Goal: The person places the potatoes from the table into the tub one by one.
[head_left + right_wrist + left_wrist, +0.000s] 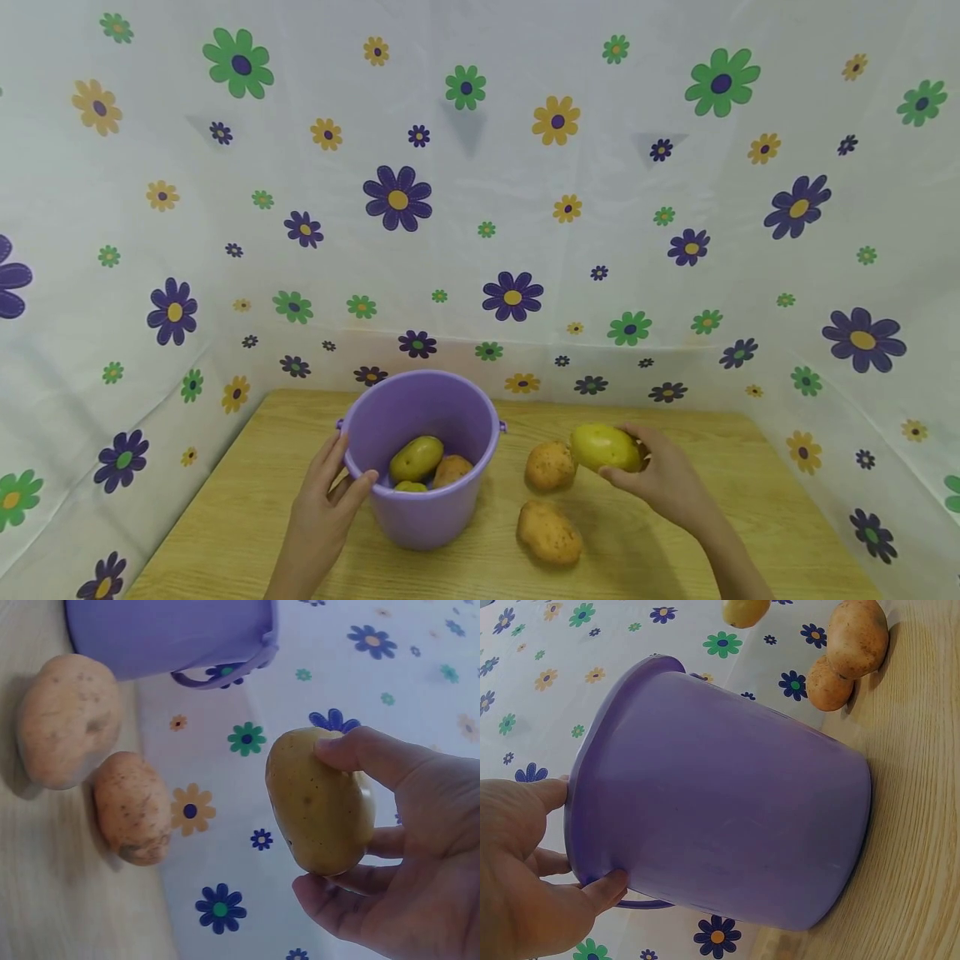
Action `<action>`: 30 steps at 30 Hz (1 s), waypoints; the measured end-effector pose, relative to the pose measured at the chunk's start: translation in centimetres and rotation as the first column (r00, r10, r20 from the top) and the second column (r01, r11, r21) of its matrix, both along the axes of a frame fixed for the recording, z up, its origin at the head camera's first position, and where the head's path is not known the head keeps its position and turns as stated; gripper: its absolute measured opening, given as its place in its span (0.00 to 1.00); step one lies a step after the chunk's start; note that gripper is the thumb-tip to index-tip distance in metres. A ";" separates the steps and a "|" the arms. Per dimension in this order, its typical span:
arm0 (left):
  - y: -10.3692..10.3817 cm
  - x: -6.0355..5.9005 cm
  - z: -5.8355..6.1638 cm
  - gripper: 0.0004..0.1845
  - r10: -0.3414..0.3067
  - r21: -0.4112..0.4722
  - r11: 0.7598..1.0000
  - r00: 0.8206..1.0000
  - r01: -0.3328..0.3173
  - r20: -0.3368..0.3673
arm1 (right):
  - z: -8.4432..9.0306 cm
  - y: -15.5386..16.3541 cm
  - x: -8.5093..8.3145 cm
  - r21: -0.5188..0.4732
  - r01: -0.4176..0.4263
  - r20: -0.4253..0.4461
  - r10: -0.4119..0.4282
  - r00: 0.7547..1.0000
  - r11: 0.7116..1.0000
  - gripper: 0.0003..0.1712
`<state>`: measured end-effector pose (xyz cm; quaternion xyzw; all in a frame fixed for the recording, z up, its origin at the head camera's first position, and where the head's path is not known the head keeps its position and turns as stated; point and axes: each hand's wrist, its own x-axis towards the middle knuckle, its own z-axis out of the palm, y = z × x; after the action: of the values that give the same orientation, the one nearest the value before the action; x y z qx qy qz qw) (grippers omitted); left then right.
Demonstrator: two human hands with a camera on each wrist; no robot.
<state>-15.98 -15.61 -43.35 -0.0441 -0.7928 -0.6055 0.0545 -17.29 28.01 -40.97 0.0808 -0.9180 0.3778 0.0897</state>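
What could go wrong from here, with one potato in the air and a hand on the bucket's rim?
The raised potato looks smooth and rounded, held between the thumb and fingers of the right hand, so it might slip and drop.

The left hand grips one side of the bucket; a hard pull could tip it and spill the potatoes inside.

Two loose potatoes lie on the table beside it; a bump might roll one away.

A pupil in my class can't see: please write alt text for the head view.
A person's right hand holds an oval yellow potato above a wood-grained table; their left hand grips a round purple plastic bucket by its rim, three potatoes showing inside. Two rounded brown potatoes lie beside the bucket.
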 end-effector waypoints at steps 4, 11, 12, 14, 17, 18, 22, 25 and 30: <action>0.0 0.0 0.0 0.45 0.000 -0.003 1.000 1.000 0.000 0.005 | 0.9 0.1 -0.3 -0.007 -0.011 -0.008 0.011 1.000 1.000 0.37; 0.0 0.0 0.0 0.45 0.002 0.004 1.000 1.000 -0.001 -0.003 | 2.6 0.4 -0.4 -0.015 -0.041 -0.026 0.041 0.999 0.999 0.36; 0.0 0.0 0.0 0.45 0.000 0.004 1.000 1.000 0.000 -0.004 | 2.8 0.4 -0.4 -0.017 -0.045 -0.028 0.044 0.999 0.999 0.35; 0.0 0.1 0.0 0.45 0.001 0.005 1.000 1.000 -0.001 -0.001 | 3.1 0.3 -0.4 -0.023 -0.048 -0.030 0.048 0.998 0.999 0.35; 0.0 0.0 0.1 0.45 -0.001 -0.001 1.000 1.000 0.001 -0.001 | 3.4 0.2 -0.4 -0.017 -0.040 -0.019 0.039 0.999 0.999 0.37; 0.0 0.0 0.1 0.45 -0.002 -0.004 1.000 1.000 0.002 -0.002 | 3.5 0.2 -0.3 -0.015 -0.036 -0.013 0.036 0.999 0.999 0.37; 0.0 0.0 0.1 0.46 -0.004 -0.004 1.000 1.000 0.004 -0.004 | 3.7 0.1 -0.3 -0.006 -0.022 0.004 0.022 1.000 1.000 0.39; 0.0 -0.1 0.0 0.45 -0.001 -0.001 1.000 1.000 0.001 -0.007 | 3.8 0.0 -0.3 -0.004 -0.020 0.007 0.020 1.000 1.000 0.39; -0.1 -0.1 -0.1 0.44 -0.003 0.002 1.000 1.000 0.003 -0.018 | 3.9 -0.1 -0.4 0.002 -0.018 -0.012 0.018 1.000 1.000 0.39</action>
<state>-16.04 -15.66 -43.47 -0.0506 -0.7917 -0.6058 0.0607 -17.72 27.88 -37.10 0.0915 -0.9170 0.3773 0.0917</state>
